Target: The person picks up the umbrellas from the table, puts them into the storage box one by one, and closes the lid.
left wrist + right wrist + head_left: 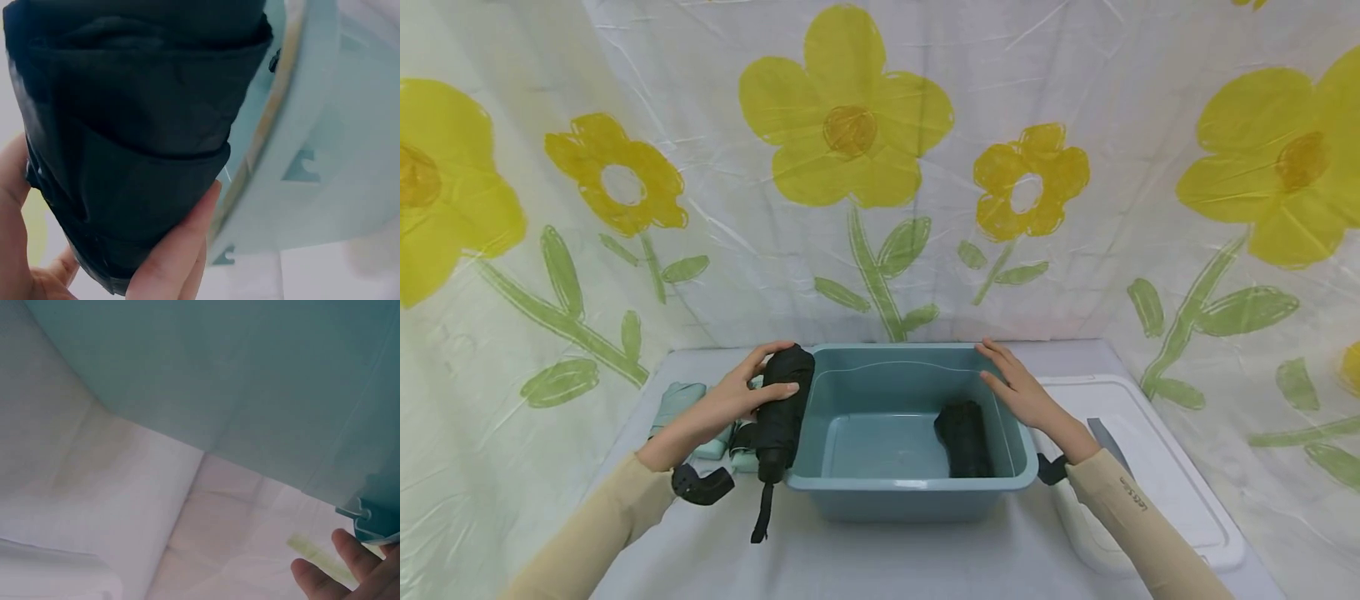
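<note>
In the head view my left hand (pixel 752 387) grips a folded black umbrella (pixel 786 408), its strap hanging toward the near side. The umbrella stands along the left rim of a blue-green plastic bin (pixel 895 500). Close up in the left wrist view, the thumb and fingers wrap round the umbrella's dark fabric (pixel 144 125). My right hand (pixel 1018 392) rests on the bin's right rim near the far corner, fingers extended and spread. A dark bundled object (pixel 966 437) lies inside the bin at the right; its kind is unclear.
Folded mint-green items (pixel 677 404) lie left of the bin, partly hidden behind my left arm. A white lid (pixel 1150 467) lies to the right, under my right forearm. A flower-printed sheet (pixel 850 275) hangs behind the table.
</note>
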Available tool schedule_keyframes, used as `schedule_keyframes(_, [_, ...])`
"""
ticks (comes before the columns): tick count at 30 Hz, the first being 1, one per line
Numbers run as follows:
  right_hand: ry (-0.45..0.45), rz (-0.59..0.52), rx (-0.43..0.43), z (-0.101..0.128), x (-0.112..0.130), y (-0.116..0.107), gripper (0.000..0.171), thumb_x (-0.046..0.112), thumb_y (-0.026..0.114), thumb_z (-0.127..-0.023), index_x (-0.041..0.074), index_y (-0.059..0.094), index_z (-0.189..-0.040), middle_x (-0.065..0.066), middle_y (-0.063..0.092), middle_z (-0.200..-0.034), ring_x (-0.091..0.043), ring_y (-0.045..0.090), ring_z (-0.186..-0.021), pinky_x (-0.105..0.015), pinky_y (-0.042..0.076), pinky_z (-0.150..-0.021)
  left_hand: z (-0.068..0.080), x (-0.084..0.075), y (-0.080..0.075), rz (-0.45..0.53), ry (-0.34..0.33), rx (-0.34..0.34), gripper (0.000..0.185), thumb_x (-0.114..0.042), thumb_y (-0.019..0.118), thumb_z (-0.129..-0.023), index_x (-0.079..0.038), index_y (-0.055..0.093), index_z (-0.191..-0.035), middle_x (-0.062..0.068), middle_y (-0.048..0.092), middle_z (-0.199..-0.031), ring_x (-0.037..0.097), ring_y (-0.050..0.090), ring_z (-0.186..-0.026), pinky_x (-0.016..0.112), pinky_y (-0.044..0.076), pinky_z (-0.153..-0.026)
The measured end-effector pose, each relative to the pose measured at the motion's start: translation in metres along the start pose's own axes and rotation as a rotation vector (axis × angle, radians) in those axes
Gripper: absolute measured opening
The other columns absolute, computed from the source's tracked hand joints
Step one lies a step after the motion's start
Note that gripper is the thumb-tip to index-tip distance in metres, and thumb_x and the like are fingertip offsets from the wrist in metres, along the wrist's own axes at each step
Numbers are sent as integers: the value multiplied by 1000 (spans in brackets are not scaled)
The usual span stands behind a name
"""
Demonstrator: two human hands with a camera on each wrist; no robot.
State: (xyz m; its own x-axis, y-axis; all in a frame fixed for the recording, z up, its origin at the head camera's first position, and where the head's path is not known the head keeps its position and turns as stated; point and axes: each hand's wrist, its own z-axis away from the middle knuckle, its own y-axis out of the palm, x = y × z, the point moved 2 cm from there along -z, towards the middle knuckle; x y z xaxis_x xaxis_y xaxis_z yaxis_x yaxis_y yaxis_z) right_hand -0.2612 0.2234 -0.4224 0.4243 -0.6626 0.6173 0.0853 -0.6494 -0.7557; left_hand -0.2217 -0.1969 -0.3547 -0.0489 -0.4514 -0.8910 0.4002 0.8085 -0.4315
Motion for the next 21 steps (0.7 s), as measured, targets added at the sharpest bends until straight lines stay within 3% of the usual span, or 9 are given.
schedule_keyframes(4, [-5, 7, 0, 0, -1, 0, 51, 24, 41, -100, 7, 27, -146, -16, 18, -152, -39, 16, -138, -63, 18, -105, -6, -6, 5, -13, 5, 27, 67, -41, 61, -88, -34, 23, -142, 19, 18, -148, 32, 55, -108, 43, 51, -75])
schedule_keyframes(11, [-8, 8, -2, 0, -3, 1, 52, 27, 41, -100, 7, 27, -146, -16, 18, -152, -38, 16, -139, -62, 18, -105, -17, -15, 17, 68, 20, 83, 68, -34, 64, -88, -29, 24, -142, 21, 28, -140, 30, 58, -101, 42, 53, -73])
schedule_keyframes(21, [2, 10, 3, 0, -2, 1, 51, 22, 42, -99, 7, 27, -146, -16, 17, -152, -37, 16, -139, -62, 18, -106, -32, -24, 35, 34, 3, 121, 70, -40, 63, -87, -31, 22, -143, 19, 26, -142, 30, 56, -105, 40, 52, -70])
